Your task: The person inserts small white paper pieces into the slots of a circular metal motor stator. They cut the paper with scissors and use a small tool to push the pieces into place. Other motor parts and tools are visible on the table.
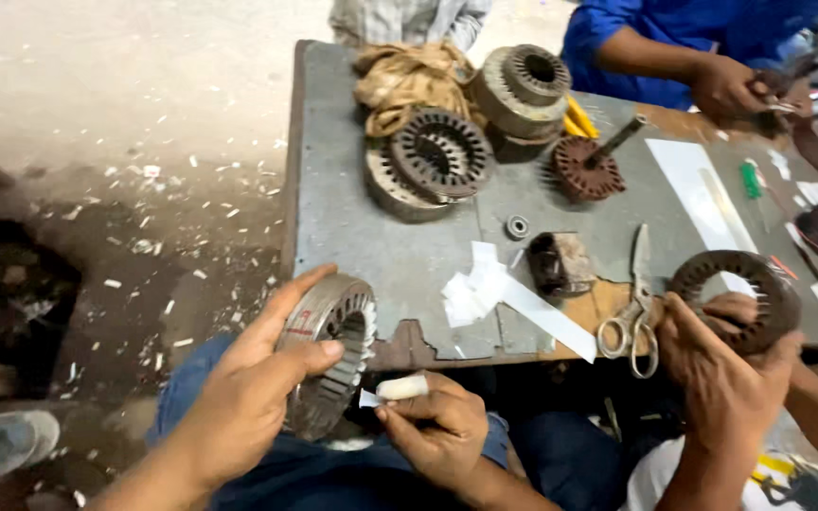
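My left hand (248, 397) wraps its fingers around a grey slotted metal stator ring (328, 355), tilted on edge over my lap, just off the near edge of the worn grey metal table (371, 246). My right hand (437, 426) pinches a small white paper strip (395, 389) right beside that ring's toothed rim. On the table lie steel scissors (634, 317) and loose white paper pieces (485, 289). A co-worker's hands (726, 369) grip a rusty brown stator ring (736, 298) at that table's near right edge.

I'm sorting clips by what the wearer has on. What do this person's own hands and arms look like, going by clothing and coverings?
Both are bare: no gloves, rings, watch or sleeves show on the left hand or the right hand, and both forearms are uncovered as far as the frame's edge. One fingertip of the right hand is wrapped in a whitish covering. Blue trousers show beneath the hands.
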